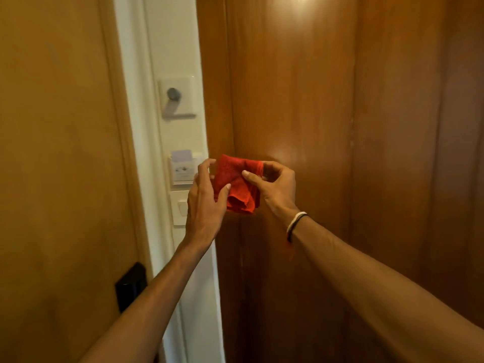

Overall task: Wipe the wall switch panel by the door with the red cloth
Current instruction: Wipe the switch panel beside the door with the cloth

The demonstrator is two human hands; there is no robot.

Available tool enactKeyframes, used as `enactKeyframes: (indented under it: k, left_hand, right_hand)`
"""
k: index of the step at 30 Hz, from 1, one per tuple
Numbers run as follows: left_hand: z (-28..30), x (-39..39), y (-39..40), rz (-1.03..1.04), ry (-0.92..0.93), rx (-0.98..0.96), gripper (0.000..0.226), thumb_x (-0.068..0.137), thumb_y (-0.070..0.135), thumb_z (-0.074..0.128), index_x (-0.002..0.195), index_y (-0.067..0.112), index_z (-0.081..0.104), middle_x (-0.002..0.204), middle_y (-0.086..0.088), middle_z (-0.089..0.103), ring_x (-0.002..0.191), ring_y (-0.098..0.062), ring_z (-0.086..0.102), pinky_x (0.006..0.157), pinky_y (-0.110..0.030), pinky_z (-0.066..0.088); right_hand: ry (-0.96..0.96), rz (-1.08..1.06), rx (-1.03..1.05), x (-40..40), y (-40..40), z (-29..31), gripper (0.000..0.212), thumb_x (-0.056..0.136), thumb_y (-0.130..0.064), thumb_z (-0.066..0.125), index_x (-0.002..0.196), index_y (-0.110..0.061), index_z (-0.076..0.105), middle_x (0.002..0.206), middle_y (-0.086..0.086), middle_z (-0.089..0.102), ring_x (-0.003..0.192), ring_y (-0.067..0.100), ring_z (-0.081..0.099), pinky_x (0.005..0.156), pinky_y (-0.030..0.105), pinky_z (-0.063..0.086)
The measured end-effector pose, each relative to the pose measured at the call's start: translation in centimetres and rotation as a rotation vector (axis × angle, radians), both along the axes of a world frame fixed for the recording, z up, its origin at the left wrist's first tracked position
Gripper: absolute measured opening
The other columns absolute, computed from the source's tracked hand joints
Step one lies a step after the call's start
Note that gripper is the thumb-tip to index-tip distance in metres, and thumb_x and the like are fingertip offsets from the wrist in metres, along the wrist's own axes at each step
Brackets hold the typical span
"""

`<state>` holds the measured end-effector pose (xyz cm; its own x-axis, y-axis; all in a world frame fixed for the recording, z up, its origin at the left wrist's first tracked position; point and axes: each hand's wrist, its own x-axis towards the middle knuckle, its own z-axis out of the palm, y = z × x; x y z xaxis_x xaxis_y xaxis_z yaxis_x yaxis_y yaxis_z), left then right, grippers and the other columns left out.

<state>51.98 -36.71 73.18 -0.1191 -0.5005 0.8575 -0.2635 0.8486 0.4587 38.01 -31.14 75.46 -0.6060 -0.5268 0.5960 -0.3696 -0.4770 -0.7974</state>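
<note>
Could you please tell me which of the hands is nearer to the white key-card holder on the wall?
Left. The left hand overlaps the white key-card holder's right edge in view, gripping the red cloth; the right hand holds the cloth's far side, before the wooden panel.

Red cloth folded, bunched, hanging in mid-air just right of the white switch panel; panel flush on the wall.

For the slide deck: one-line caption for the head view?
Both hands, left hand and right hand, fold the red cloth in front of the white wall switch panel beside the wooden door.
</note>
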Motion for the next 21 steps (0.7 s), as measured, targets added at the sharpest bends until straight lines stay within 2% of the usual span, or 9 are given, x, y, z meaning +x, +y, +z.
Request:
enactKeyframes:
  k: [2, 4, 6, 9, 11, 14, 16, 19, 21]
  left_hand:
    - [-0.3, 1.9, -0.9, 0.107, -0.034, -0.074, 0.054, 0.098, 0.023, 0.059, 0.148, 0.020, 0.039, 0.135, -0.013, 0.050, 0.116, -0.022, 0.060, 0.083, -0.009, 0.050]
    - [-0.4, 3.3, -1.7, 0.202, -0.071, -0.099, 0.054, 0.098, 0.022, 0.057, 0.150, 0.018, 0.040, 0.140, -0.017, 0.044, 0.117, -0.029, 0.061, 0.086, -0.030, 0.060]
    - [-0.4, 4.3, -2.5, 0.284, -0.100, -0.112, 0.054, 0.099, 0.023, 0.054, 0.151, 0.017, 0.040, 0.142, -0.019, 0.042, 0.111, -0.033, 0.065, 0.082, -0.043, 0.063]
    - [-0.1, 5.2, -4.4, 0.356, -0.132, -0.119, 0.062, 0.097, 0.044, 0.039, 0.153, 0.016, 0.037, 0.146, -0.019, 0.042, 0.109, -0.032, 0.066, 0.085, -0.024, 0.056]
    - [0.1, 5.4, -5.3, 0.388, -0.173, -0.074, 0.074, 0.090, 0.053, 0.032, 0.155, 0.017, 0.032, 0.151, -0.017, 0.039, 0.113, -0.031, 0.064, 0.086, -0.013, 0.052]
    - [0.0, 5.1, -6.9, 0.473, -0.292, -0.064, 0.082, 0.086, 0.058, 0.024, 0.157, 0.019, 0.025, 0.156, -0.017, 0.033, 0.120, -0.034, 0.061, 0.096, -0.035, 0.055]
    - [-0.2, 4.6, -7.9, 0.510, -0.342, -0.069, 0.076, 0.091, 0.051, 0.038, 0.158, 0.020, 0.023, 0.157, -0.020, 0.031, 0.126, -0.037, 0.057, 0.099, -0.044, 0.054]
    - [-0.8, 3.8, -9.3, 0.601, -0.413, -0.086, 0.083, 0.087, 0.039, 0.068, 0.156, 0.016, 0.029, 0.154, -0.027, 0.037, 0.131, -0.045, 0.050, 0.104, -0.054, 0.048]
    - [-1.0, 3.5, -9.8, 0.670, -0.450, -0.124, 0.081, 0.087, 0.042, 0.066, 0.154, 0.010, 0.032, 0.155, -0.028, 0.038, 0.137, -0.048, 0.044, 0.112, -0.056, 0.038]
  right_hand:
    - [0.037, 0.005, 0.007, 2.2, -1.7, 0.4, 0.039, 0.078, -0.020, 0.092, 0.110, -0.004, 0.078, 0.106, 0.011, 0.080, 0.099, 0.024, 0.076, 0.086, 0.030, 0.063]
    - [0.076, 0.026, 0.008, 4.1, -3.4, 0.9, 0.038, 0.078, -0.022, 0.092, 0.110, -0.007, 0.078, 0.106, 0.008, 0.079, 0.097, 0.020, 0.073, 0.083, 0.025, 0.062]
    - [0.116, 0.052, 0.019, 5.5, -5.1, 1.4, 0.041, 0.078, -0.025, 0.092, 0.113, -0.008, 0.076, 0.109, 0.008, 0.078, 0.102, 0.021, 0.072, 0.083, 0.023, 0.062]
    - [0.154, 0.062, 0.035, 7.0, -7.9, 2.3, 0.050, 0.078, -0.030, 0.092, 0.117, -0.008, 0.072, 0.114, 0.010, 0.075, 0.113, 0.028, 0.069, 0.093, 0.038, 0.064]
    - [0.162, 0.056, 0.037, 7.3, -9.3, 2.6, 0.052, 0.077, -0.032, 0.093, 0.116, -0.008, 0.068, 0.110, 0.008, 0.075, 0.110, 0.028, 0.069, 0.093, 0.041, 0.065]
    - [0.209, 0.025, 0.020, 6.9, -11.3, 2.4, 0.053, 0.077, -0.033, 0.093, 0.115, -0.007, 0.066, 0.097, -0.003, 0.067, 0.086, 0.009, 0.066, 0.076, 0.014, 0.061]
    - [0.275, 0.005, 0.032, 6.3, -11.8, 2.1, 0.053, 0.078, -0.035, 0.092, 0.115, -0.007, 0.067, 0.098, -0.004, 0.067, 0.078, 0.004, 0.061, 0.071, 0.008, 0.056]
    - [0.440, -0.004, 0.062, 4.9, -11.7, 1.7, 0.049, 0.086, -0.040, 0.083, 0.118, -0.006, 0.069, 0.113, 0.007, 0.072, 0.098, 0.016, 0.069, 0.088, 0.025, 0.063]
    - [0.686, -0.174, 0.054, 2.9, -10.8, 1.6, 0.047, 0.095, -0.047, 0.071, 0.121, -0.008, 0.069, 0.125, 0.011, 0.067, 0.111, 0.022, 0.065, 0.097, 0.036, 0.060]
